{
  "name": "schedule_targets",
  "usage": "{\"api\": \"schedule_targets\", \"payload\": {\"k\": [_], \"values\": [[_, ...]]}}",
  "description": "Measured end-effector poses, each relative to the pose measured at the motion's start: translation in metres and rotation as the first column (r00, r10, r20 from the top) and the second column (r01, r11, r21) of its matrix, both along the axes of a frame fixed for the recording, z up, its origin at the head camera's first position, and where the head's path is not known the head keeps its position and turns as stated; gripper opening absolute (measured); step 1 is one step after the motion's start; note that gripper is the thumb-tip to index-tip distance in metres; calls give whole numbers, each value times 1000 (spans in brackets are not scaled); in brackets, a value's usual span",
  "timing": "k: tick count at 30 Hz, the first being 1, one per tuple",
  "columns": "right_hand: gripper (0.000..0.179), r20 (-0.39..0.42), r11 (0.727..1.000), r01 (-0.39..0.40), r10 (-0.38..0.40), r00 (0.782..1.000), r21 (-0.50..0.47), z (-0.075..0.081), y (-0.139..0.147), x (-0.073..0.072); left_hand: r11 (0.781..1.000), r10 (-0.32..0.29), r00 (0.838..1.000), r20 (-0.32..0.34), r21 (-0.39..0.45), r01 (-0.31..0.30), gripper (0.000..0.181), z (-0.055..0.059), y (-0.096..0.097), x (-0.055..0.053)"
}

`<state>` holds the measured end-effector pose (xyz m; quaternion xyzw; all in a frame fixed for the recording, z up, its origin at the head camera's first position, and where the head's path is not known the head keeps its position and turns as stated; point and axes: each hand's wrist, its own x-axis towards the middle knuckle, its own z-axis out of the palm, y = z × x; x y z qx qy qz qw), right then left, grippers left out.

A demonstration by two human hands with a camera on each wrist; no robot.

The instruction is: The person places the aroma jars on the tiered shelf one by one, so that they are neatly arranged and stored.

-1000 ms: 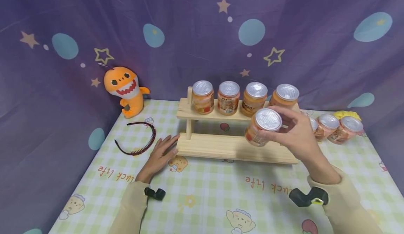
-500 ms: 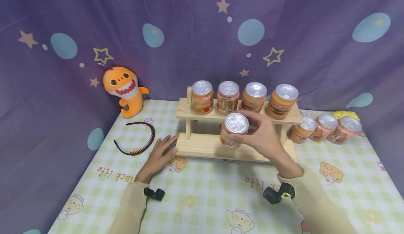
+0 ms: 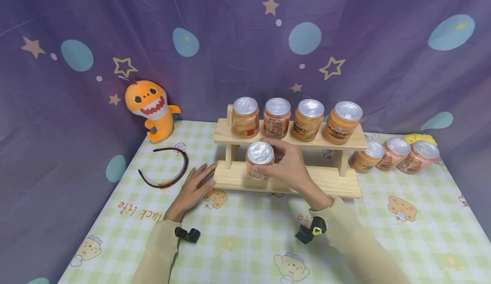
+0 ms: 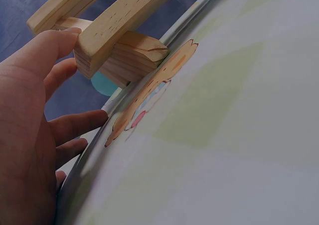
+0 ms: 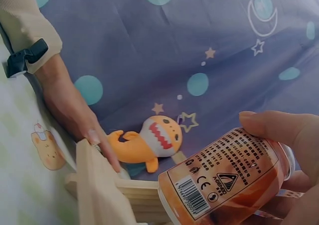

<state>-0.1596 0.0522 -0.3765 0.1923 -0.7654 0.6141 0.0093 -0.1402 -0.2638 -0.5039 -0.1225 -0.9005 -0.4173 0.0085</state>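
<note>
While the right hand (image 3: pixel 290 169) grips a round, orange, silver-lidded jar (image 3: pixel 259 158), its fingers and thumb are clamped on the jar's sides. Jar position: lid up, over the left part of the lower tier of a pale wooden two-tier rack (image 3: pixel 330 181); contact between base and wood cannot be told. A printed label with a barcode shows in the right wrist view. The left hand (image 3: pixel 196 187) touches the rack's left end, fingers spread apart. On the rack's upper tier: four similar jars (image 3: pixel 277 122) in a row. Right of the rack: three more jars (image 3: pixel 393 158) on the bench (image 3: pixel 249 241), which bears a green-and-white checked cloth. Left of the rack: a dark toothed headband (image 3: pixel 186 163); farther back, an orange plush shark (image 3: pixel 163 124). Behind the rack: a purple patterned curtain (image 3: pixel 238 28).
</note>
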Motion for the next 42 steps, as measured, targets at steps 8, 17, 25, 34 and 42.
{"api": "schedule_targets", "payload": {"k": [8,17,25,34,42], "values": [[62,15,1000,-7,6,1000,21,-14,-21,-6,1000,5,1000,12,-11,-5,54,2,3,-1],[63,31,999,-14,13,999,44,-33,-39,-12,1000,12,1000,17,-8,-12,53,0,2,0],[64,-3,997,2,-1,1000,80,-38,-47,-13,1000,23,1000,2,-10,-23,53,-2,3,0],[66,-28,994,27,-24,999,102,-40,-52,-13,1000,22,1000,22,-11,-22,53,1,3,-1],[72,-23,985,13,-9,1000,173,-41,-52,-13,1000,20,1000,24,-15,-20,53,2,2,0]]}}
